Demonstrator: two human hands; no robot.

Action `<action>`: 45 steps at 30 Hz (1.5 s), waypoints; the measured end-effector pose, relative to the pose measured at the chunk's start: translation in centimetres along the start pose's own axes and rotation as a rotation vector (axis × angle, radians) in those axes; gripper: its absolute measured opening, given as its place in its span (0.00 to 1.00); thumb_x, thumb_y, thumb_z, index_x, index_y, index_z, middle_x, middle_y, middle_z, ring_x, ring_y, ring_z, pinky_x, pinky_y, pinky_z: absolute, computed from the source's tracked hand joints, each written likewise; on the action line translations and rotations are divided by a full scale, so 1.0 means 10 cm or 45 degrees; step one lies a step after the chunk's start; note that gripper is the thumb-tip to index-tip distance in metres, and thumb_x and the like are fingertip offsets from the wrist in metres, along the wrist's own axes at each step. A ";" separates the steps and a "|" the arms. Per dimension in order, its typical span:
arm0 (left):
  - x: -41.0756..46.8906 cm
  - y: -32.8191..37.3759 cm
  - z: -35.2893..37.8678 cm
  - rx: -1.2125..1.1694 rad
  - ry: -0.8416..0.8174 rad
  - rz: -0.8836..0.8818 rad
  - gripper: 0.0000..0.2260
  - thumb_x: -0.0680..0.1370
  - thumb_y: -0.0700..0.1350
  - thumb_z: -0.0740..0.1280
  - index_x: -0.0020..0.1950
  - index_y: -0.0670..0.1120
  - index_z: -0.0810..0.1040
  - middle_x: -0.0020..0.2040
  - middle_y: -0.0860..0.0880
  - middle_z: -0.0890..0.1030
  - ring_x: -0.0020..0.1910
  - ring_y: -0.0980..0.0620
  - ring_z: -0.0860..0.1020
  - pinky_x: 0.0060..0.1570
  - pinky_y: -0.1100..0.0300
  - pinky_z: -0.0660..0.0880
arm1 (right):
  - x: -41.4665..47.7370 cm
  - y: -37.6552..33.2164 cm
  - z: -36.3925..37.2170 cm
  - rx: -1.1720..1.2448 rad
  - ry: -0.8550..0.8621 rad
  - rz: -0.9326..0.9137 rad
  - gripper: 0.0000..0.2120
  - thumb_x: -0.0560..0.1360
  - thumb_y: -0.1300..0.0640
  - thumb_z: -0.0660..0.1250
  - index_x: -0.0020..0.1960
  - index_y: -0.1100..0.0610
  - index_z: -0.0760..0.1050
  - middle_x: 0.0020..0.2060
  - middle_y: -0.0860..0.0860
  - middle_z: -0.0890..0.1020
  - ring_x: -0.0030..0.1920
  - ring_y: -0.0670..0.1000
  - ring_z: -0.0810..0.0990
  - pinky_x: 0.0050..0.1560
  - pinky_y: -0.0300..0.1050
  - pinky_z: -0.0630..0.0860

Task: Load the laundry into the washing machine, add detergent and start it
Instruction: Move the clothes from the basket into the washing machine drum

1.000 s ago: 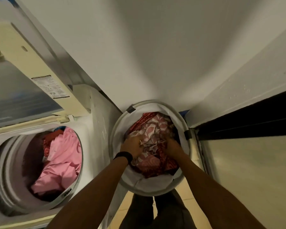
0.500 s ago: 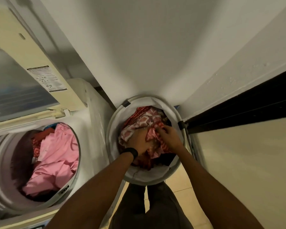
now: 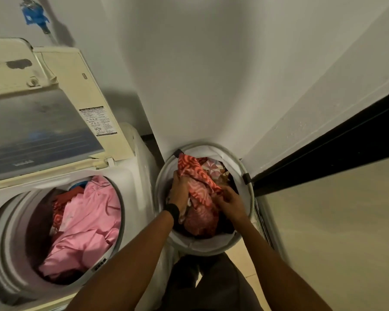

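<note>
Loading | left hand (image 3: 179, 191) and right hand (image 3: 230, 204), both hands down in the basket (image 3: 251, 205), fingers bunched on the red patterned cloth (image 3: 198, 185) to lift it whole | washing machine (image 3: 7, 254) just beside, lid (image 3: 43, 135) propped up to take it, pink garment (image 3: 88, 221) inside.

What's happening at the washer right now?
A person is midway through loading. The left hand and right hand both grip a red patterned cloth in the white laundry hamper, not yet lifted clear. The top-loading washing machine beside it stands lid-open, with a pink garment already in the drum.
</note>
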State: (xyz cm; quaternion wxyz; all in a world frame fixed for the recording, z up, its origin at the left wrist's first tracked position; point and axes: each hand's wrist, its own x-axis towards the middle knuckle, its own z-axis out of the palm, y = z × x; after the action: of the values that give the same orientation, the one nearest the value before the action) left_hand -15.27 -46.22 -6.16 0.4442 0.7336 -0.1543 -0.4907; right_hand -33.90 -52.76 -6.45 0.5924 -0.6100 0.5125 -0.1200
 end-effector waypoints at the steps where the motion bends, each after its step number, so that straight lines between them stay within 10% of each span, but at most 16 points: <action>1: -0.04 0.05 -0.05 0.061 -0.013 0.018 0.22 0.83 0.62 0.55 0.77 0.60 0.67 0.69 0.51 0.77 0.64 0.48 0.77 0.68 0.45 0.72 | -0.02 0.01 -0.02 -0.087 0.125 -0.031 0.09 0.79 0.47 0.70 0.58 0.49 0.80 0.51 0.43 0.84 0.55 0.51 0.83 0.54 0.44 0.80; 5: 0.06 0.19 -0.28 0.516 0.008 0.211 0.20 0.86 0.54 0.55 0.77 0.52 0.69 0.73 0.46 0.73 0.70 0.44 0.73 0.72 0.46 0.69 | 0.11 0.03 -0.25 0.027 0.437 -0.004 0.09 0.77 0.44 0.68 0.46 0.50 0.79 0.41 0.48 0.83 0.47 0.54 0.84 0.51 0.64 0.82; 12: 0.05 0.45 -0.39 0.472 -0.021 0.348 0.11 0.83 0.45 0.65 0.63 0.47 0.83 0.61 0.52 0.80 0.64 0.49 0.77 0.67 0.52 0.73 | 0.15 -0.49 -0.46 -0.085 0.555 -0.121 0.06 0.82 0.54 0.66 0.51 0.56 0.79 0.42 0.49 0.83 0.43 0.49 0.82 0.46 0.46 0.77; 17: -0.12 0.17 -0.11 0.622 -0.406 0.209 0.14 0.79 0.42 0.67 0.32 0.46 0.77 0.34 0.52 0.78 0.33 0.58 0.73 0.45 0.55 0.76 | 0.06 -0.40 -0.25 -0.095 0.323 0.026 0.14 0.84 0.49 0.62 0.49 0.55 0.83 0.42 0.47 0.84 0.46 0.47 0.82 0.46 0.38 0.77; 21: -0.48 -0.06 0.20 0.783 -0.819 0.058 0.11 0.81 0.47 0.65 0.39 0.48 0.80 0.41 0.53 0.81 0.40 0.56 0.76 0.45 0.62 0.71 | 0.07 -0.09 -0.12 -0.293 0.248 0.064 0.29 0.79 0.34 0.62 0.37 0.58 0.82 0.33 0.51 0.84 0.38 0.51 0.84 0.43 0.50 0.81; 23: -0.47 -0.15 0.25 0.886 -0.912 -0.032 0.11 0.82 0.48 0.64 0.41 0.49 0.80 0.44 0.51 0.82 0.43 0.50 0.78 0.46 0.59 0.70 | 0.16 0.05 -0.08 -0.520 0.112 0.006 0.26 0.75 0.30 0.66 0.42 0.53 0.85 0.44 0.46 0.85 0.44 0.46 0.83 0.46 0.48 0.80; 27: -0.05 -0.23 0.08 0.969 -0.295 0.139 0.16 0.79 0.48 0.64 0.32 0.49 0.70 0.31 0.50 0.72 0.34 0.48 0.72 0.39 0.52 0.73 | 0.28 0.15 0.06 -0.793 -0.135 0.125 0.23 0.75 0.42 0.73 0.65 0.53 0.79 0.58 0.53 0.83 0.55 0.55 0.82 0.54 0.49 0.79; 30: 0.46 -0.28 -0.12 1.004 0.061 0.157 0.09 0.78 0.48 0.68 0.57 0.49 0.79 0.56 0.45 0.79 0.56 0.41 0.78 0.57 0.46 0.78 | 0.27 0.40 0.06 -1.044 -0.345 0.243 0.36 0.77 0.45 0.68 0.80 0.49 0.57 0.61 0.58 0.80 0.59 0.62 0.81 0.57 0.55 0.79; 34: 0.75 -0.46 0.02 0.895 -0.156 -0.263 0.46 0.75 0.62 0.73 0.84 0.53 0.50 0.83 0.43 0.52 0.81 0.40 0.54 0.78 0.42 0.55 | 0.25 0.51 -0.05 -0.897 -0.235 0.223 0.34 0.78 0.40 0.67 0.77 0.50 0.58 0.58 0.57 0.82 0.56 0.61 0.83 0.55 0.54 0.78; 39: 0.22 -0.63 0.80 0.718 -0.823 -0.508 0.27 0.79 0.48 0.71 0.77 0.47 0.69 0.71 0.38 0.76 0.63 0.36 0.78 0.57 0.48 0.77 | 0.54 0.25 -0.07 -0.527 0.300 -0.013 0.28 0.80 0.36 0.62 0.74 0.50 0.63 0.66 0.52 0.77 0.63 0.54 0.78 0.62 0.56 0.77; 45: 0.25 -0.63 0.59 0.947 -1.090 -0.120 0.18 0.84 0.49 0.62 0.73 0.49 0.74 0.74 0.47 0.73 0.70 0.45 0.72 0.73 0.50 0.66 | 1.04 0.78 0.10 -0.883 -0.457 -0.073 0.43 0.72 0.37 0.64 0.82 0.46 0.54 0.79 0.57 0.62 0.75 0.62 0.67 0.72 0.57 0.69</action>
State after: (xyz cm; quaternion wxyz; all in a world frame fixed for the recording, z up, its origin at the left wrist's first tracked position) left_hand -20.47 -47.37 -13.38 0.0315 0.5825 -0.4498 -0.6763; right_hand -32.23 -58.40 -18.08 0.4276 -0.7993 0.3937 0.1525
